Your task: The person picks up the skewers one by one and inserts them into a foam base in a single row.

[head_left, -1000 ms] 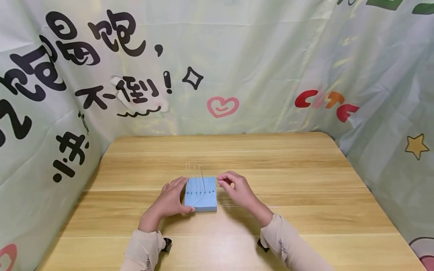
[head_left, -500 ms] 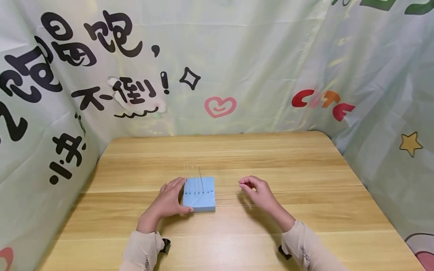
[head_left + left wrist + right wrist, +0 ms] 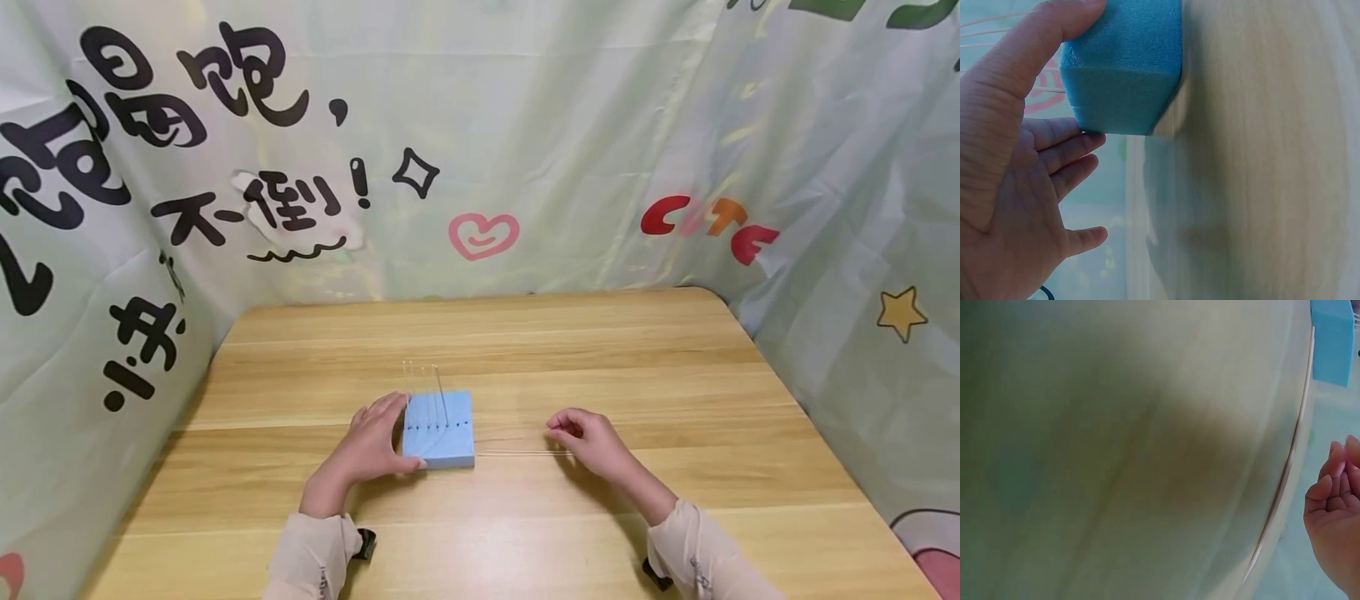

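A square blue foam block (image 3: 450,450) lies flat on the table, a row of small dark holes across its top. My left hand (image 3: 366,446) holds it by its left side, thumb at the near edge and fingers at the far corner. Several thin sticks (image 3: 442,398) stand upright in the row; the two holes on the right have none. To the right of the block, my right hand (image 3: 594,443) hovers over the table with loosely curled fingers and nothing visible between them. Below its fingertips lie a few loose thin sticks (image 3: 517,453), partly hidden by the hand.
The wooden table (image 3: 300,350) has rounded far corners. A pale printed curtain (image 3: 570,150) hangs close behind it and along both sides. In the right wrist view, the loose sticks (image 3: 1288,467) run along the tabletop from near the block.
My right hand has moved from beside the block's right edge out to the right, then down toward the loose sticks. The left hand keeps its hold on the block.
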`<state>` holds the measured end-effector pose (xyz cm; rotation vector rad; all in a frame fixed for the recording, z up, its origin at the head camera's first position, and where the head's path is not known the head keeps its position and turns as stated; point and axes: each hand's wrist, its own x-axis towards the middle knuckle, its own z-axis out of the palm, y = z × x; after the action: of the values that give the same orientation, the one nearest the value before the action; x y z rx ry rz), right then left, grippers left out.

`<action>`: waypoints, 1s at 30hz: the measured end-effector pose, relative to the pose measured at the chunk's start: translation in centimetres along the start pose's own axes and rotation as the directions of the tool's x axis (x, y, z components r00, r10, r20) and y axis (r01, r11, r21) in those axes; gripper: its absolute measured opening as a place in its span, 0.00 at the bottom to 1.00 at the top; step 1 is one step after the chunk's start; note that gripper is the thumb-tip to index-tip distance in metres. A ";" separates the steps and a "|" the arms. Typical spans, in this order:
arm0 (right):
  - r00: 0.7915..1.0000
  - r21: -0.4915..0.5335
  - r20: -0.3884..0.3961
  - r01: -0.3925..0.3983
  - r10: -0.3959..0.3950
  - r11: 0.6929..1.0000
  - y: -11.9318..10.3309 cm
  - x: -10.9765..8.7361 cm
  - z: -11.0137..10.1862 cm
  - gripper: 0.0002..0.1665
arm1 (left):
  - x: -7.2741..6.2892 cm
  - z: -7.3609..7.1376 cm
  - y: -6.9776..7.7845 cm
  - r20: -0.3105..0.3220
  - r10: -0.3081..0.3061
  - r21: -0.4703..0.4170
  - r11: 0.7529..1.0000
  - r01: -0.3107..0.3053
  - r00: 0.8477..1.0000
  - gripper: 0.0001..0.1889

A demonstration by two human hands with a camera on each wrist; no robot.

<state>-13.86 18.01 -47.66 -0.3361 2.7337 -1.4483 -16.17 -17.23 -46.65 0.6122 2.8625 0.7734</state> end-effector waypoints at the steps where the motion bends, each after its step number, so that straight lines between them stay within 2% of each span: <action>1: 1.000 -0.008 0.009 -0.003 0.003 1.000 0.0 -0.1 -0.1 0.05 | 0.0 0.0 0.0 0.001 0.001 0.001 1.000 -0.001 1.000 0.56; 8: 0.996 -0.027 0.081 -0.019 0.022 0.999 0.1 -0.3 0.0 0.05 | 0.0 -0.1 0.1 0.004 -0.004 0.001 1.000 0.004 1.000 0.57; 18: 0.988 -0.154 0.126 0.113 -0.094 0.982 0.5 -0.1 0.5 0.03 | 0.0 0.0 0.2 0.007 -0.009 -0.004 1.000 0.009 1.000 0.56; 30: 0.979 -0.214 0.161 0.158 -0.125 0.964 0.6 -0.1 0.5 0.04 | 0.0 0.0 0.2 0.009 -0.013 -0.014 1.000 0.013 1.000 0.56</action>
<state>-13.83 17.94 -48.45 -0.6321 2.8057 -1.0872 -16.09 -17.10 -46.53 0.5932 2.8473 0.7863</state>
